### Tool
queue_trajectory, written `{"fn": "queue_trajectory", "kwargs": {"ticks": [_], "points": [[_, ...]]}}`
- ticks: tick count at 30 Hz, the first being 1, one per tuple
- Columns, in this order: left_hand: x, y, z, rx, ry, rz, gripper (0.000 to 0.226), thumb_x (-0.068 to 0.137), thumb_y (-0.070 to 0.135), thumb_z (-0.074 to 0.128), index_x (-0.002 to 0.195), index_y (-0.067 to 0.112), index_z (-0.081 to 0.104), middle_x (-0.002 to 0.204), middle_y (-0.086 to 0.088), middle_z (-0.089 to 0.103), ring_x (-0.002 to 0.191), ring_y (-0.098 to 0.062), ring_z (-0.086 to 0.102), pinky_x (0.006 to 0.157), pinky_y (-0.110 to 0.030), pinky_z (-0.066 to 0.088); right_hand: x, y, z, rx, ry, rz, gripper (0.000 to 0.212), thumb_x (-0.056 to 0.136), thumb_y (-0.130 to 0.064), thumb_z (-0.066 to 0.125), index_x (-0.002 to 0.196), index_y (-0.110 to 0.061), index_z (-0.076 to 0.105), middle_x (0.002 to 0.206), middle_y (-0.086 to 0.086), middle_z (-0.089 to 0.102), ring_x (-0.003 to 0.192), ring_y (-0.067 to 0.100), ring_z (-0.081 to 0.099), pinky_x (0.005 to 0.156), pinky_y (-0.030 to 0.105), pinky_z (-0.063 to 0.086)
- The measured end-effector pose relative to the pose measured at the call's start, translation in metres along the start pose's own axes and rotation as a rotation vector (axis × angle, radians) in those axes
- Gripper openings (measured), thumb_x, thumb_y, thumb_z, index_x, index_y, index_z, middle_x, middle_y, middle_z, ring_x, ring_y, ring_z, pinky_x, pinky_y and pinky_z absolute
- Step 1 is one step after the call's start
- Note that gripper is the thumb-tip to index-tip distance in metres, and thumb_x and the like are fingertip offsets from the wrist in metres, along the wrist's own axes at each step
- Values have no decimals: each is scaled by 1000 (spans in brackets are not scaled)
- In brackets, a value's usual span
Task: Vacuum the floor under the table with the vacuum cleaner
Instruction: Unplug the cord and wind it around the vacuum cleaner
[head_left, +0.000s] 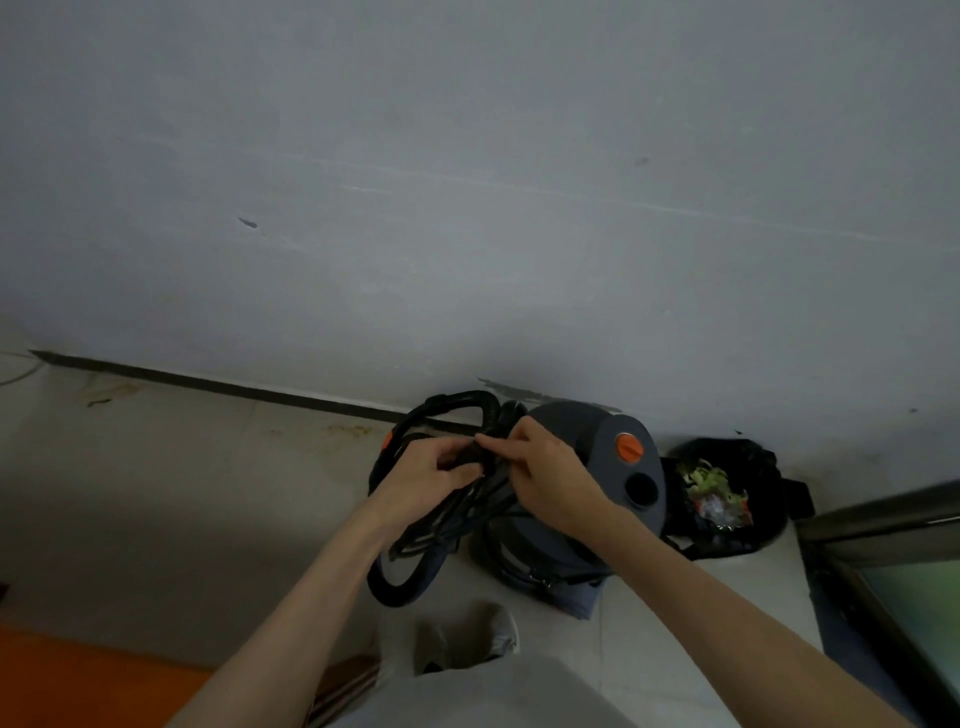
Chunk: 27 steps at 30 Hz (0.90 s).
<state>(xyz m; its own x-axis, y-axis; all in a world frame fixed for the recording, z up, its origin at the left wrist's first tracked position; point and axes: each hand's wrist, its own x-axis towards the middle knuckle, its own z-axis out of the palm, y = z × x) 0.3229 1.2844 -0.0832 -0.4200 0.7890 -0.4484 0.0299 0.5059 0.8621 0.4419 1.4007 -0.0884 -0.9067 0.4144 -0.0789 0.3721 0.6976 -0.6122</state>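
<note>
Head view: left hand (426, 480) and right hand (545, 470) fingers pinching coiled cord (470, 501) above vacuum cleaner (597, 457).

The squat plastic vacuum cleaner (587, 467) is dark grey with a bright orange round knob (629, 448). Its ribbed coiled hose (410, 571) is black. The plain painted wall (467, 208) is pale grey, the tiled floor (156, 467) off-white with brownish stains, the bin liner (763, 467) black.
</note>
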Motion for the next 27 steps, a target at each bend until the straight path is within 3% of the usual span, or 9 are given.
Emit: {"fn": "queue_trajectory", "kwargs": {"ticks": [3,6,8,10,15,18,22,25,27], "points": [[1,-6,3,-22,-24,-74,31,92,15,57,123,17,59,112,1,67,100,-7,62,88,-20,51,-11,14,12,-445,65,-253,57,75,-8,67,131,-14,58,88,9,53,71,24,51,57,29,32],[4,-6,9,-45,-41,-101,32,93,18,56,124,17,60,112,-3,68,104,-16,63,98,-39,48,-18,20,18,-238,48,-162,51,87,-24,46,136,-11,52,91,6,54,73,20,51,59,25,35],[8,-4,11,-132,-59,-125,25,93,16,55,117,19,63,105,-5,70,100,-20,66,95,-39,50,-22,25,14,80,72,-87,45,92,-17,39,135,-12,54,97,-1,51,80,5,48,70,15,39],[13,-1,13,-188,-77,-132,21,93,14,55,111,18,66,100,-7,72,97,-23,67,93,-39,50,-25,32,10,211,178,-63,39,89,-3,50,126,-9,62,99,-5,52,82,-7,49,74,4,38],[22,3,20,-247,-110,-159,19,92,9,56,108,13,66,87,-6,71,78,-17,67,78,-31,53,-34,40,4,247,291,-67,18,81,-9,68,98,-6,75,94,4,63,83,6,57,77,7,45],[21,2,24,-222,-140,-159,21,91,6,57,108,14,64,94,-4,71,80,-11,68,69,-21,51,-33,39,5,383,320,67,7,84,-6,68,89,-7,74,89,0,61,81,6,57,76,13,45],[20,3,26,-178,-101,-141,25,87,4,61,111,11,62,97,-5,71,85,-12,68,69,-17,53,-28,32,8,500,265,156,17,91,-3,60,88,-19,66,91,-5,56,79,0,54,76,14,44],[22,5,26,-106,-5,-129,22,82,8,69,102,8,60,90,-5,71,80,-16,68,74,-26,55,-27,30,7,420,233,112,15,91,-4,59,94,-11,71,92,-12,50,81,0,51,76,9,40],[20,6,28,-6,26,-78,19,80,10,72,92,14,57,86,-2,70,79,-14,68,72,-23,53,-26,30,5,337,261,59,13,87,-4,64,96,-5,75,90,-12,51,79,-2,52,75,4,39]]}}
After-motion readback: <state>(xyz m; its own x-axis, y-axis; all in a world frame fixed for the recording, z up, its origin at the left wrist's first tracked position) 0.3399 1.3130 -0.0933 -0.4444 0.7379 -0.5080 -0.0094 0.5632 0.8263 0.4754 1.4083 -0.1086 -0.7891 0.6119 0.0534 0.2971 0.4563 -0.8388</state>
